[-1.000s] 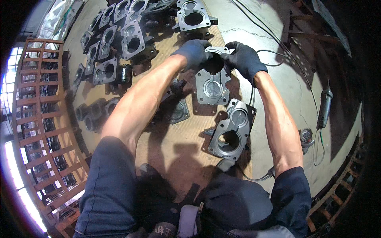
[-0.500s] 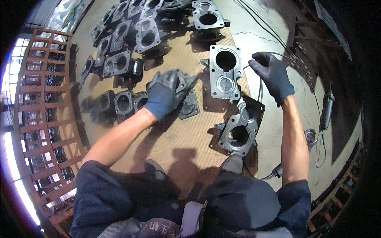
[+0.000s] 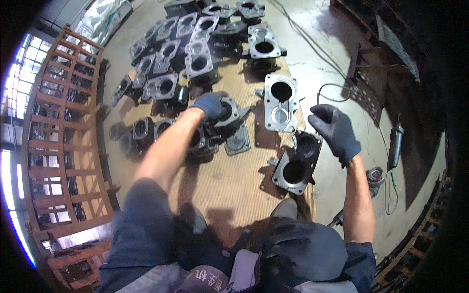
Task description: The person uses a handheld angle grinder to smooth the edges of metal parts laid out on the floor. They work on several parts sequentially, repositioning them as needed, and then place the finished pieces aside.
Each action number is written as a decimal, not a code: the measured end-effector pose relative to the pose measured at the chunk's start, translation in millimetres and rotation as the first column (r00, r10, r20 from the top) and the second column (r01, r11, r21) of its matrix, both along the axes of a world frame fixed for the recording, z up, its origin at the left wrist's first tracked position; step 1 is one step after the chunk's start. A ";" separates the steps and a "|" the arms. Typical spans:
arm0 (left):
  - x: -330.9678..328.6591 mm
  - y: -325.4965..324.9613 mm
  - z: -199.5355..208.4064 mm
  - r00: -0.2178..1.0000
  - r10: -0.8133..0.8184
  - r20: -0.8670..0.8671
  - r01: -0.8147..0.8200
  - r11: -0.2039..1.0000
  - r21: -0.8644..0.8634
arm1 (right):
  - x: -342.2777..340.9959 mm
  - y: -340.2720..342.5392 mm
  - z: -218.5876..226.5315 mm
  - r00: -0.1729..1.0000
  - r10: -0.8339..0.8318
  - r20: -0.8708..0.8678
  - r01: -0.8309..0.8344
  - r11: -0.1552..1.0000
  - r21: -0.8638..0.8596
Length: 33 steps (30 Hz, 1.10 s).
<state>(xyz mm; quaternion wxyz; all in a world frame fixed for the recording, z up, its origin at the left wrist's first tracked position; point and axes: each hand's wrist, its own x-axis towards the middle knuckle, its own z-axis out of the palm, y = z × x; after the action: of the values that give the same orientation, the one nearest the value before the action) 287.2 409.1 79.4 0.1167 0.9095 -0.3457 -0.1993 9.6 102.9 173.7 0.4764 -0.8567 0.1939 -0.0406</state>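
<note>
My left hand [image 3: 210, 106], in a dark glove, has its fingers curled over the rim of a grey metal casting [image 3: 231, 114] with a round bore. Beside that casting, toward me, lies a flat flange part [image 3: 238, 141]. To the right stands a two-bore metal casting [image 3: 281, 104], with a darker casting [image 3: 295, 168] nearer my feet. My right hand [image 3: 336, 129], also gloved, hovers just right of these two. Its fingers are bent, thumb toward the fingertips; a dark cable [image 3: 318, 93] reaches it, and what it holds is hidden.
Rows of similar castings [image 3: 198, 53] stand on the ribbed cardboard [image 3: 210, 178] at far left. A slatted wooden crate [image 3: 63, 146] borders the left side. On the concrete at right lie a handheld power tool [image 3: 395, 144], another tool [image 3: 374, 176] and loose cables.
The view has shifted, so the floor appears lower. My left hand has slid to the far left part of its casting. My right hand has come nearer to me.
</note>
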 end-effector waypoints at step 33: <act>-222.0 93.1 60.5 0.439 -0.820 0.366 0.878 0.479 0.021 | 24.7 176.1 -58.9 0.581 0.814 -0.002 -0.807 0.576 -0.128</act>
<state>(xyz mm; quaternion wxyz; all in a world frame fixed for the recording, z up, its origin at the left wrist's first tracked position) 65.2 502.2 139.9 0.0194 0.6165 -0.7857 -0.0464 34.3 279.0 114.8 0.3977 -0.8747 -0.2353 0.1461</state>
